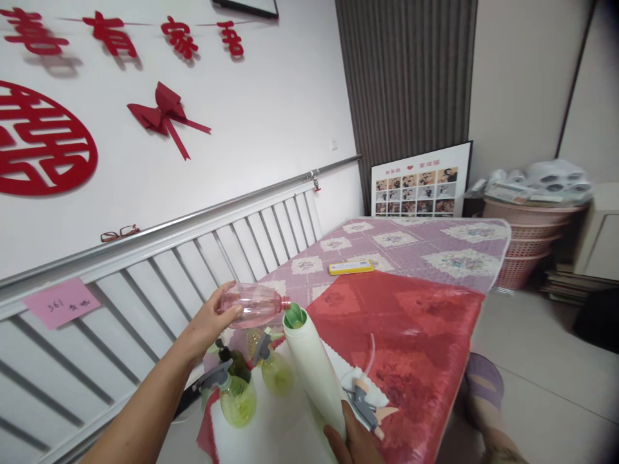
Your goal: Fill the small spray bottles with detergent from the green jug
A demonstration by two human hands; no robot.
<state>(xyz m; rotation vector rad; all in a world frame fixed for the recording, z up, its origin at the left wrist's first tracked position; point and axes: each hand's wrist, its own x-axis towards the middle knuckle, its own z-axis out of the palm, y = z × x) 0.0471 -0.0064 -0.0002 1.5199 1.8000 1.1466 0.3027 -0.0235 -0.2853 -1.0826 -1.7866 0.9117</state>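
Note:
My left hand [213, 322] is closed around a clear pink bottle [254, 305] lying nearly level, its mouth pointing right. That mouth meets a green piece [294, 316] at the open top of a tall pale green bottle [312, 361]; whether the piece is a funnel I cannot tell. The pale bottle leans, and my right hand [355, 438] grips its lower end, partly cut off by the frame. Left of it stand yellow-green spray bottles [238, 401] with grey triggers and a dark bottle [238, 366]. On the right lies a loose grey spray trigger [362, 403] with its tube.
A white sheet [271, 432] and red plastic film [416, 335] cover part of the flowered tablecloth [396, 238]. A yellow case [351, 267] lies farther back. A white radiator [193, 270] runs along the left. Pink baskets [525, 248] and a slippered foot [485, 380] are at right.

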